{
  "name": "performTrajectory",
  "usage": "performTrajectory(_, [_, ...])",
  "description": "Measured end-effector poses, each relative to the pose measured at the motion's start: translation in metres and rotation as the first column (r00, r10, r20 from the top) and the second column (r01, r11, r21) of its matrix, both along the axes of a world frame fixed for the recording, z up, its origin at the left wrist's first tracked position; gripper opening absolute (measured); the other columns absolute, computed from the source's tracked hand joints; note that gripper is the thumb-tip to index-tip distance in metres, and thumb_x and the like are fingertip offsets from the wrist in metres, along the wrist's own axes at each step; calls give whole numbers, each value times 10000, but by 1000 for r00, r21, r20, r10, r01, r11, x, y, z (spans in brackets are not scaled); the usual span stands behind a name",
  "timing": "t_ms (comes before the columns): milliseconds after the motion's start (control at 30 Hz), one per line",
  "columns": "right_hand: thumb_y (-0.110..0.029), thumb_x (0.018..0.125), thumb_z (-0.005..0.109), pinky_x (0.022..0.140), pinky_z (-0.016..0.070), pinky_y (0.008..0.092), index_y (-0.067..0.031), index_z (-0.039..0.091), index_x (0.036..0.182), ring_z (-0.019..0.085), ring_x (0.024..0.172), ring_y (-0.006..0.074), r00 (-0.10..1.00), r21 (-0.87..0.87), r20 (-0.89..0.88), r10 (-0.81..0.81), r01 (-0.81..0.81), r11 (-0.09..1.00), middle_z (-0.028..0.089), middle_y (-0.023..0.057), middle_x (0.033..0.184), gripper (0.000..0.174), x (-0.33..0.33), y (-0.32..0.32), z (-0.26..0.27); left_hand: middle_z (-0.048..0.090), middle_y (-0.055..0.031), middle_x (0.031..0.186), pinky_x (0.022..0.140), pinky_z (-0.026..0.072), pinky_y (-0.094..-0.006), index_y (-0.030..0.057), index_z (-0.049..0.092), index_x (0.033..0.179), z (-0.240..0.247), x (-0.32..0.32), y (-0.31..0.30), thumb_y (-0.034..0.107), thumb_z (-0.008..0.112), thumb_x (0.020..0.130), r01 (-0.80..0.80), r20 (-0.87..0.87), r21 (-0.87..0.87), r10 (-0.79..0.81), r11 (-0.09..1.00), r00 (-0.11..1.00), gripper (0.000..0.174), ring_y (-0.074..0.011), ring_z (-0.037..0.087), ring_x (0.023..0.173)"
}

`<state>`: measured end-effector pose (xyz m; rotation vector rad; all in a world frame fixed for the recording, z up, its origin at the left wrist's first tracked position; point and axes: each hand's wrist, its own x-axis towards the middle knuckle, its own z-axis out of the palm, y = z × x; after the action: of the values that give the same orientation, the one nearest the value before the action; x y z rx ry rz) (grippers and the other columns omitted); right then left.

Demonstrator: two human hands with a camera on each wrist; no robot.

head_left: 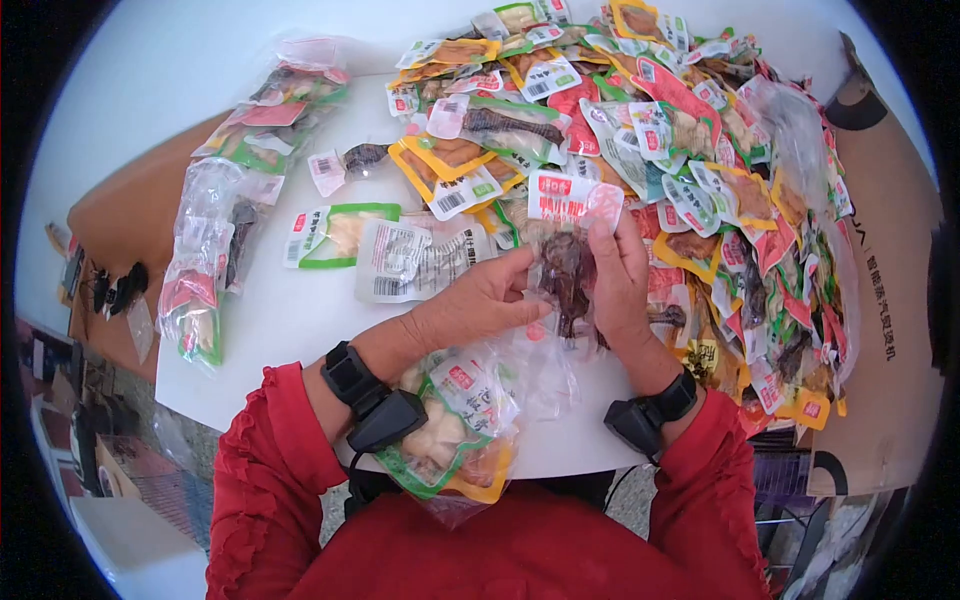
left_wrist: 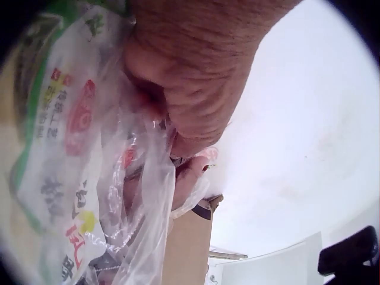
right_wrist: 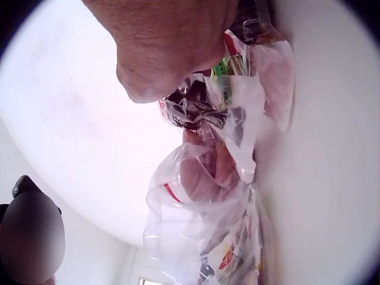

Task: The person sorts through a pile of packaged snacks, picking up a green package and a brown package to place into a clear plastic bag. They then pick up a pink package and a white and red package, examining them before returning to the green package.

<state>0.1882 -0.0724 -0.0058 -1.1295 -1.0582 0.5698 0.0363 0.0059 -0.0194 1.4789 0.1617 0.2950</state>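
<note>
A clear packet of dark meat (head_left: 566, 268) with a red and white label (head_left: 574, 198) stands upright between the hands. My right hand (head_left: 626, 290) grips its right side, thumb near the label; in the right wrist view this hand (right_wrist: 172, 47) is above the dark packet (right_wrist: 193, 101). My left hand (head_left: 478, 302) is at the packet's left edge, with its fingers curled in the crumpled clear bag (right_wrist: 172, 231). From the left wrist, the left hand (left_wrist: 190, 77) pinches that plastic (left_wrist: 151, 196). The bag holds green-edged and yellow-edged packets (head_left: 440, 435) and hangs over the table's front edge.
A large heap of colourful food packets (head_left: 690, 190) covers the right side of the white table (head_left: 270, 340). Filled clear bags (head_left: 205, 240) lie along the left. Loose packets (head_left: 345, 235) lie mid-table. Cardboard (head_left: 870, 300) stands beyond the right edge.
</note>
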Motion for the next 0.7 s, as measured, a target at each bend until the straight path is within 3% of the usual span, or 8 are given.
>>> performTrajectory(100, [-213, 934, 421, 681, 374, 211, -16, 493, 1018, 418, 755, 56, 999, -5, 23, -26, 26, 1000, 500, -6, 857, 226, 3, 1, 0, 572, 28, 941, 566, 402, -139, 77, 384, 1272, -10, 3, -3, 82, 520, 863, -37, 22, 55, 36, 998, 999, 431, 1, 497, 719])
performTrajectory(200, [-204, 926, 437, 655, 367, 204, -22, 490, 962, 414, 731, 50, 1000, 5, -22, -5, 5, 1000, 479, -19, 804, 193, 1, 2, -2, 584, 3, 996, 608, 419, -145, 68, 377, 1274, -19, 4, 4, 90, 517, 870, -43, -27, -1, 43, 999, 999, 428, -15, 518, 769])
performTrajectory(267, [-191, 919, 451, 640, 365, 200, -27, 485, 930, 416, 720, 46, 998, 15, -68, 16, -15, 1000, 469, -25, 779, 169, 4, 2, -5, 588, -12, 1029, 562, 402, -131, 68, 370, 1281, -7, 2, 1, 95, 513, 876, -76, 12, -148, 79, 986, 997, 430, 0, 507, 727])
performTrajectory(333, [-156, 896, 486, 608, 370, 203, -35, 474, 895, 421, 689, 44, 998, -44, 54, 17, -14, 999, 465, -27, 758, 121, 8, 3, -11, 589, -13, 1030, 530, 381, -125, 72, 366, 1286, 1, -1, 0, 103, 515, 877, -76, -9, -157, 75, 985, 997, 436, 10, 491, 692])
performTrajectory(433, [-133, 878, 508, 580, 374, 206, -38, 460, 866, 426, 668, 40, 995, -27, 94, -26, 28, 999, 465, -27, 750, 107, 8, 5, -13, 590, -11, 1022, 474, 332, -117, 86, 352, 1301, 4, -2, 1, 107, 513, 877, -83, -48, -155, 76, 984, 996, 454, 28, 451, 627])
performTrajectory(600, [-125, 874, 512, 589, 388, 203, -33, 471, 882, 442, 675, 39, 996, -57, 80, -44, 49, 997, 476, -20, 764, 101, 8, 4, -10, 587, 2, 960, 452, 299, -120, 111, 290, 1341, 0, -2, 1, 77, 495, 861, -109, -78, -95, 101, 989, 992, 523, 32, 414, 584])
performTrajectory(700, [-122, 872, 514, 601, 393, 197, -31, 477, 892, 451, 683, 40, 997, -46, 53, -51, 54, 997, 483, -17, 785, 100, 8, 5, -10, 570, 9, 899, 465, 317, -123, 122, 223, 1369, 0, -3, 4, 38, 468, 834, -15, -91, -121, 4, 993, 996, 594, 23, 421, 586])
